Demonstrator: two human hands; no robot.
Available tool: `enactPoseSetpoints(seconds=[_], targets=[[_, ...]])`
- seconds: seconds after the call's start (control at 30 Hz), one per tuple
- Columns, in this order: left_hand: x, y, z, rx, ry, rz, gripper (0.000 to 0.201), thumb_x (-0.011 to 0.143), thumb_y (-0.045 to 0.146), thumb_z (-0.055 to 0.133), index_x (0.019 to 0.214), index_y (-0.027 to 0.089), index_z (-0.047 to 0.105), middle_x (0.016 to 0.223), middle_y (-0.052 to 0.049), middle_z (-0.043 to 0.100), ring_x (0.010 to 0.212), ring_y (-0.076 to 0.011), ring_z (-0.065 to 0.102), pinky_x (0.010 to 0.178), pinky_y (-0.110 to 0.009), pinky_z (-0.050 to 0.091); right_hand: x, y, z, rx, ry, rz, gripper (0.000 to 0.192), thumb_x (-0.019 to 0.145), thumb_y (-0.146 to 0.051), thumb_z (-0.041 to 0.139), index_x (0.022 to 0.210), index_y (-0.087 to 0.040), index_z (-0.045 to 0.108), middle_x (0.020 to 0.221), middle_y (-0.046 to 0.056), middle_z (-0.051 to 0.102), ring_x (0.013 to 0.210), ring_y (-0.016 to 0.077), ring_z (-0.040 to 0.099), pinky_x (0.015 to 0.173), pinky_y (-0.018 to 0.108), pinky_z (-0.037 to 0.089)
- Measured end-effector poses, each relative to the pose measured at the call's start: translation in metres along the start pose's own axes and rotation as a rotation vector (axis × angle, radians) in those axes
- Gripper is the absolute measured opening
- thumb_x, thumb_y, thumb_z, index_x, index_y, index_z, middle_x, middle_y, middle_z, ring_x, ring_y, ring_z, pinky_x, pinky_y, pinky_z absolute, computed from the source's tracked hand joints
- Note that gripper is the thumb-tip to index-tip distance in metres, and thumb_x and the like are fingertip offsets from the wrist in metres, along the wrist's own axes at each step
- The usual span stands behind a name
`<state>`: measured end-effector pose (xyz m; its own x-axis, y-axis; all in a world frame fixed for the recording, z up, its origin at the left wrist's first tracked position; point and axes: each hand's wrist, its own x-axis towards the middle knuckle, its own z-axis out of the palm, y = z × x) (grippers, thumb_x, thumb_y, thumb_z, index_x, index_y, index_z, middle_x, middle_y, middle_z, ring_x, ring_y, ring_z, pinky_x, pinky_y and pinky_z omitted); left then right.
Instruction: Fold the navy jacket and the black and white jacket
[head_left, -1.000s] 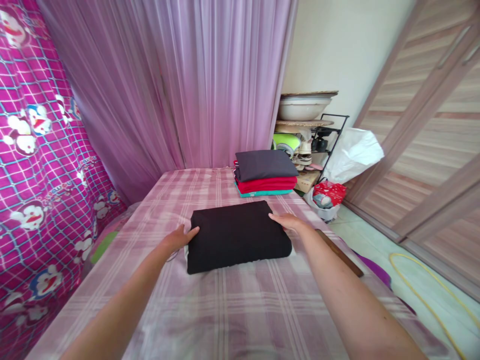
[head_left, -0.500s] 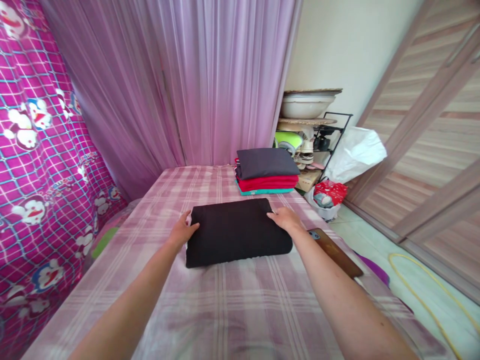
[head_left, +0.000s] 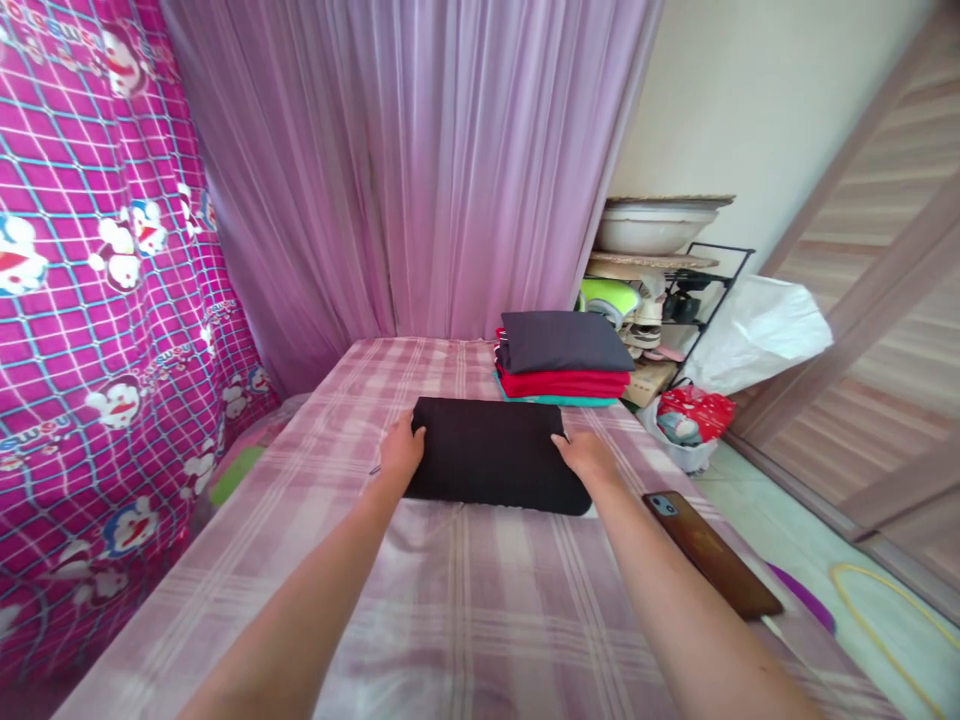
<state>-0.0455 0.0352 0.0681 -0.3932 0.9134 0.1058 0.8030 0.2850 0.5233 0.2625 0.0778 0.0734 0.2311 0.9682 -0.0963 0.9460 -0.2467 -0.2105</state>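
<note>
A black folded garment [head_left: 491,455] lies between my hands, a flat rectangle over the middle of the bed. My left hand [head_left: 400,448] grips its left side, thumb on top and fingers behind the edge. On the opposite side my right hand [head_left: 589,458] pinches the edge in the same way. I cannot tell whether the cloth rests on the sheet or is slightly raised. Just behind it stands a stack of folded clothes, with a dark grey piece [head_left: 566,340] on top, red cloth [head_left: 562,382] under that and a teal layer [head_left: 577,401] at the bottom.
A checked pink sheet [head_left: 465,600] covers the bed. A phone in a brown case [head_left: 712,555] lies near the right edge, a cable at its end. Beyond that edge are a rack with basins [head_left: 660,228], a white bag [head_left: 761,335] and a wardrobe [head_left: 847,400]. Purple curtains [head_left: 450,170] hang behind.
Both hands have moved the black garment a little toward the stack, and its left end has swung away from me. The view has also turned slightly left.
</note>
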Motion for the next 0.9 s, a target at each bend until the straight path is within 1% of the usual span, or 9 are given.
enactPoseSetpoints(seconds=[0.1, 0.2, 0.3, 0.4, 0.53, 0.67, 0.73, 0.8, 0.9], targets=[[-0.011, 0.008, -0.002, 0.090, 0.081, 0.080, 0.049, 0.095, 0.022, 0.042, 0.144, 0.016, 0.044, 0.145, -0.019, 0.051, 0.129, -0.0285, 0.054, 0.105, -0.042, 0.044, 0.003, 0.000, 0.003, -0.022, 0.008, 0.003, 0.052, 0.097, -0.052, 0.040, 0.118, -0.016, 0.070, 0.118, 0.018, 0.070, 0.112, 0.0307, 0.066, 0.090, 0.040, 0.051], [-0.023, 0.028, -0.005, 0.208, 0.159, 0.295, 0.047, 0.095, 0.021, 0.039, 0.140, 0.021, 0.052, 0.154, -0.012, 0.043, 0.140, -0.0295, 0.040, 0.115, -0.051, 0.031, 0.003, 0.000, 0.004, -0.043, 0.015, 0.007, 0.052, 0.097, -0.052, 0.038, 0.115, -0.016, 0.071, 0.114, 0.018, 0.071, 0.111, 0.0297, 0.066, 0.091, 0.039, 0.050], [-0.031, 0.047, 0.001, 0.259, 0.088, 0.501, 0.046, 0.098, 0.038, 0.038, 0.137, 0.025, 0.056, 0.153, -0.007, 0.046, 0.145, -0.0294, 0.032, 0.120, -0.056, 0.019, 0.001, 0.001, 0.005, -0.052, 0.021, 0.016, 0.054, 0.098, -0.052, 0.036, 0.117, -0.015, 0.071, 0.114, 0.020, 0.070, 0.111, 0.0299, 0.066, 0.091, 0.040, 0.050], [-0.032, 0.053, 0.014, 0.269, -0.023, 0.482, 0.055, 0.098, 0.052, 0.034, 0.143, 0.025, 0.050, 0.155, -0.006, 0.043, 0.146, -0.0299, 0.031, 0.120, -0.058, 0.019, 0.000, 0.003, 0.004, -0.043, 0.004, 0.011, 0.058, 0.098, -0.053, 0.031, 0.117, -0.014, 0.071, 0.114, 0.020, 0.070, 0.111, 0.0315, 0.065, 0.090, 0.042, 0.050], [-0.027, 0.047, 0.024, 0.269, -0.045, 0.421, 0.056, 0.099, 0.053, 0.029, 0.144, 0.027, 0.049, 0.156, -0.005, 0.042, 0.144, -0.0292, 0.034, 0.118, -0.059, 0.024, -0.009, -0.001, -0.005, -0.042, 0.013, -0.005, 0.062, 0.099, -0.049, 0.024, 0.120, -0.012, 0.069, 0.120, 0.022, 0.068, 0.113, 0.0343, 0.063, 0.092, 0.046, 0.049], [-0.027, 0.044, 0.025, 0.263, -0.045, 0.404, 0.055, 0.099, 0.052, 0.030, 0.143, 0.026, 0.050, 0.154, -0.006, 0.044, 0.143, -0.0293, 0.036, 0.117, -0.059, 0.025, -0.029, -0.019, -0.006, -0.065, 0.326, -0.182, 0.057, 0.099, -0.044, 0.029, 0.142, -0.014, 0.051, 0.143, 0.020, 0.052, 0.129, 0.0338, 0.051, 0.102, 0.051, 0.042], [-0.028, 0.045, 0.025, 0.258, -0.037, 0.406, 0.055, 0.098, 0.052, 0.032, 0.143, 0.026, 0.051, 0.154, -0.006, 0.044, 0.143, -0.0295, 0.036, 0.117, -0.059, 0.026, -0.036, -0.029, 0.002, -0.082, 0.396, -0.324, 0.056, 0.100, -0.044, 0.030, 0.148, -0.019, 0.044, 0.154, 0.015, 0.041, 0.139, 0.0310, 0.040, 0.109, 0.053, 0.035], [-0.028, 0.045, 0.026, 0.253, -0.032, 0.415, 0.055, 0.098, 0.052, 0.032, 0.143, 0.026, 0.051, 0.154, -0.006, 0.044, 0.143, -0.0298, 0.036, 0.117, -0.059, 0.026, -0.038, -0.036, 0.012, -0.100, 0.307, -0.375, 0.054, 0.101, -0.045, 0.028, 0.150, -0.026, 0.041, 0.159, 0.010, 0.034, 0.144, 0.0287, 0.033, 0.112, 0.054, 0.031], [-0.028, 0.046, 0.028, 0.253, -0.031, 0.422, 0.056, 0.098, 0.053, 0.032, 0.143, 0.026, 0.051, 0.154, -0.006, 0.045, 0.142, -0.0303, 0.036, 0.117, -0.060, 0.025, -0.034, -0.038, 0.023, -0.089, 0.139, -0.332, 0.055, 0.101, -0.046, 0.025, 0.152, -0.029, 0.036, 0.160, 0.007, 0.032, 0.146, 0.0259, 0.030, 0.111, 0.052, 0.034]])
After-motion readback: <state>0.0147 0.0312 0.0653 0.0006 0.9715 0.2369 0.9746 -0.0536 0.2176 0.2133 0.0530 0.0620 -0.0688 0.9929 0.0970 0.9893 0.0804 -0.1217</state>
